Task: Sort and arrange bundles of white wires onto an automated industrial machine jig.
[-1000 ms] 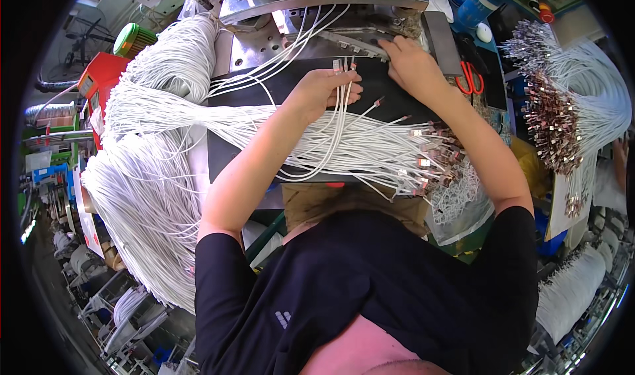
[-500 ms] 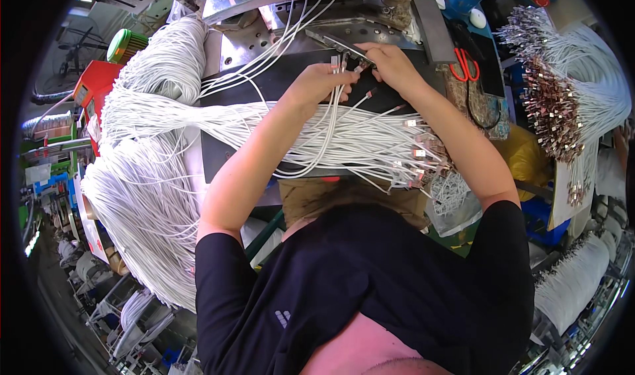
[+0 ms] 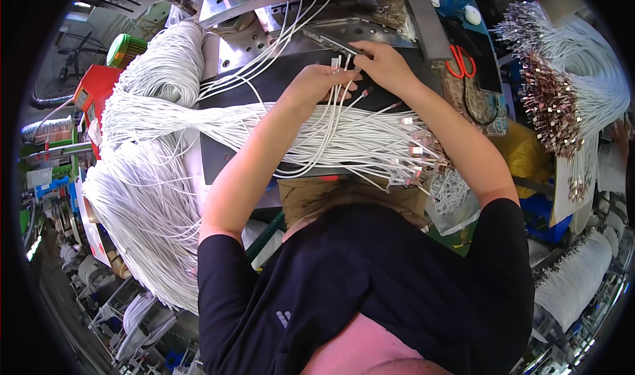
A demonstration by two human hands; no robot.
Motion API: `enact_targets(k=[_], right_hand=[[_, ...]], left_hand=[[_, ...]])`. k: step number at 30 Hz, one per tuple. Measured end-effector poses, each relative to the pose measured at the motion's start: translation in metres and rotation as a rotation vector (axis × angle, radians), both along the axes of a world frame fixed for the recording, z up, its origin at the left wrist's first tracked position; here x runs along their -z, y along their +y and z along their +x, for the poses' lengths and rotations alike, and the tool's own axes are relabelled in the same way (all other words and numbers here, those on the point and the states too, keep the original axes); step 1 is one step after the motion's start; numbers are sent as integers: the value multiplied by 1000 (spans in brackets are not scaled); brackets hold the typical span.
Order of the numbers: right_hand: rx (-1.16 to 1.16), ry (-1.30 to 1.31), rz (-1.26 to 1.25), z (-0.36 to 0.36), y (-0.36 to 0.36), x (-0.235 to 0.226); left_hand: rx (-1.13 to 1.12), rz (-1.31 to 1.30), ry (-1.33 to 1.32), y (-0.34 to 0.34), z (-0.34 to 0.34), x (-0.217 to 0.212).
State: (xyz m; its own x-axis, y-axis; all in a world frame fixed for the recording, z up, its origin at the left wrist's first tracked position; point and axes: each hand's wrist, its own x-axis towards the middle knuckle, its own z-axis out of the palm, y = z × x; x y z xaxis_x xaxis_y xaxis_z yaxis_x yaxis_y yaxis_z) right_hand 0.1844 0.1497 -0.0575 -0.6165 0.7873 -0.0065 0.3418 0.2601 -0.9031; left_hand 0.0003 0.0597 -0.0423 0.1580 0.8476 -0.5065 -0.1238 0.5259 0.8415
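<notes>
Several white cables (image 3: 326,133) run up into my left hand (image 3: 322,84), whose fingers are closed on them just below their small connector ends (image 3: 336,63). My right hand (image 3: 382,64) is closed on a slim grey metal tool (image 3: 329,42), its exact kind unclear. The tool points up and left, beyond the connectors. The two hands nearly touch, and fingers hide part of the held ends. Below them a thick bundle of white cables (image 3: 245,120) lies across the black work surface (image 3: 291,77), connector ends to the right.
Large coils of white cable (image 3: 149,223) hang at the left. Red-handled scissors (image 3: 461,62) lie at the right beside a grey block (image 3: 428,28). A metal machine plate (image 3: 304,3) spans the back. More cables with coppery ends (image 3: 549,104) hang far right.
The tool in my right hand has shifted slightly left and its angle has changed. My left hand stays on the cables. The whole view has moved a little.
</notes>
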Motion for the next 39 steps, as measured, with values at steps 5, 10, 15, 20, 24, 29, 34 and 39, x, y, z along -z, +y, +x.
enact_targets(k=[5, 10, 15, 20, 24, 29, 34, 39], right_hand=[[16, 22, -112, 0, -3, -3], [-44, 59, -174, 12, 14, -7], [-208, 87, -169, 6, 9, 2], [-102, 22, -25, 7, 5, 9], [-88, 87, -71, 10, 9, 5], [-142, 78, -208, 10, 4, -4], [-62, 1, -184, 15, 13, -9], [-71, -68, -22, 23, 25, 11]], left_hand=[[-44, 3, 84, -1, 6, -2], [42, -45, 14, 2, -8, -12], [70, -80, 71, 4, -2, -18], [63, -118, 46, 7, -3, -12], [68, -97, 5, 4, -7, -12], [55, -77, -3, 2, -4, -13], [-55, -35, -36, -3, -26, -4], [-34, 30, 133, 0, -19, 4]])
